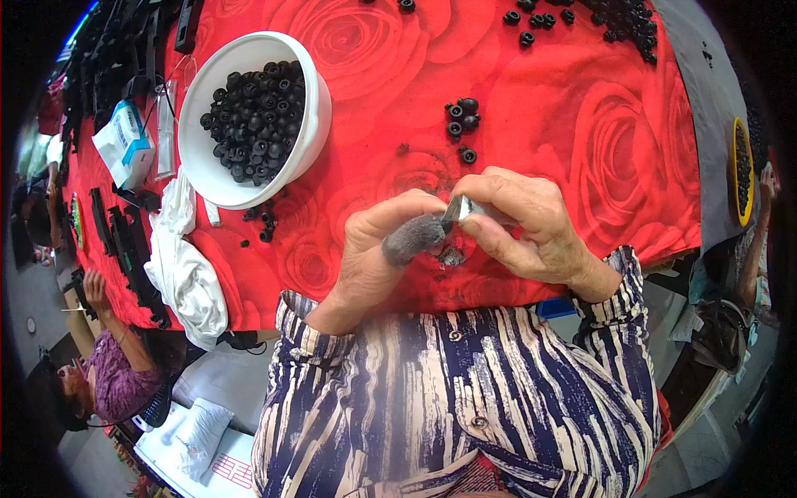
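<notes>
Above the table's near edge, my two hands meet. My left hand (pixel 369 241) is closed, its thumb in a fuzzy grey cover (pixel 413 239), pinching a small dark piece mostly hidden by the fingers. My right hand (pixel 531 224) is closed on a small shiny metal blade (pixel 459 209), gripped between thumb and index finger. The blade's edge is right against the left fingertips; whether it touches the dark piece I cannot tell. Just below the fingers lies a little heap of dark scraps (pixel 451 256). Beyond the hands sit several small black ring-shaped parts (pixel 462 120).
A white bowl (pixel 320 137) full of black parts stands at left on the red rose-print cloth (pixel 357 50). Near it lie a white cloth (pixel 187 282), a white-and-blue packet (pixel 124 145) and long black strips (pixel 124 241). More black parts (pixel 627 29) are piled far right. Another person (pixel 124 365) sits at left.
</notes>
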Tool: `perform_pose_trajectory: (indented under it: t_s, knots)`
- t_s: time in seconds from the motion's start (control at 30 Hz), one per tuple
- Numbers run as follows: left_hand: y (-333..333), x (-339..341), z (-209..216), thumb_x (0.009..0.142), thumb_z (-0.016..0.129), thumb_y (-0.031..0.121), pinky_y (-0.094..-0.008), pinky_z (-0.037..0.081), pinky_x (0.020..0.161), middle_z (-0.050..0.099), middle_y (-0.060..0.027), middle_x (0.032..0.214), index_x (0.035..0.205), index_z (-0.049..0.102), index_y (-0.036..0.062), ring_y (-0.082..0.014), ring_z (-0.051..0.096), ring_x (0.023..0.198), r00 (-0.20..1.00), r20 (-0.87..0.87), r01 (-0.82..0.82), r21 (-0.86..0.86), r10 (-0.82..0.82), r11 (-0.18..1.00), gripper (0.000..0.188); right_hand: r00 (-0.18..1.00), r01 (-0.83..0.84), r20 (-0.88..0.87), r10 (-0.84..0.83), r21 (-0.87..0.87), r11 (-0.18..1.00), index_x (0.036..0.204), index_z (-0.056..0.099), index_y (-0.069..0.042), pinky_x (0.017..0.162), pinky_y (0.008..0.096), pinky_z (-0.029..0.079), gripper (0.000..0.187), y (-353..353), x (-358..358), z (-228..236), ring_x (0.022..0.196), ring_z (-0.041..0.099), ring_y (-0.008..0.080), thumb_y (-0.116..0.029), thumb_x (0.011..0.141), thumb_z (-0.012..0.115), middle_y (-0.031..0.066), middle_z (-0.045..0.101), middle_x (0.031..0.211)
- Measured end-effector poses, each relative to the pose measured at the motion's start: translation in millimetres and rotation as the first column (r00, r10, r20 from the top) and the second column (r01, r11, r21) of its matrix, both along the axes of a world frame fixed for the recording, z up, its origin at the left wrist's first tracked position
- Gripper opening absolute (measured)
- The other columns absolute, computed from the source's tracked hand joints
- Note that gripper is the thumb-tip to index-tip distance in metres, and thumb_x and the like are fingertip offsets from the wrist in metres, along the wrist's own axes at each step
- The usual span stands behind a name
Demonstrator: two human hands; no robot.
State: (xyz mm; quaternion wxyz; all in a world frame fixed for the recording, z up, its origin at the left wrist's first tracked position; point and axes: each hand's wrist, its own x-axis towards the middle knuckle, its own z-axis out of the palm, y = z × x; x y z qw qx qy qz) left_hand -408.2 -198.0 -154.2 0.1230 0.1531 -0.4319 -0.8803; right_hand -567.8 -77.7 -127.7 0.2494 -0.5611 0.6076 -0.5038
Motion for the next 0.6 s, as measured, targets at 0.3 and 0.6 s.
perform_pose_trajectory:
  t_s: [0.3, 0.6]
  knots:
    - [2, 1, -3, 0.088, 0.058, 0.007, -0.0209, 0.046, 0.066, 0.061, -0.0049, 0.093, 0.104, 0.063, -0.0002, -0.0094, 0.056, 0.077, 0.999, 0.032, -0.023, 0.091, 0.02, 0.996, 0.018, 0.999, -0.023, -0.045, 0.021, -0.047, 0.999, 0.095, 0.059, 0.003, 0.047, 0.0289, 0.037, 0.02, -4, -3, -8, 0.053, 0.05, 0.0174, 0.0, 0.076, 0.062, 0.0083, 0.051, 0.065]
    - [-7, 0, -12, 0.089, 0.059, 0.01, -0.018, 0.043, 0.062, 0.062, -0.0024, 0.088, 0.101, 0.064, -0.0003, -0.0058, 0.053, 0.073, 0.992, -0.014, -0.115, 0.286, 0.124, 0.951, 0.017, 0.986, -0.159, 0.046, 0.161, -0.033, 0.987, 0.094, 0.061, 0.0, 0.047, 0.0306, 0.039, 0.02, -3, -8, -2, 0.052, 0.05, 0.0182, -0.004, 0.075, 0.065, 0.0078, 0.055, 0.067]
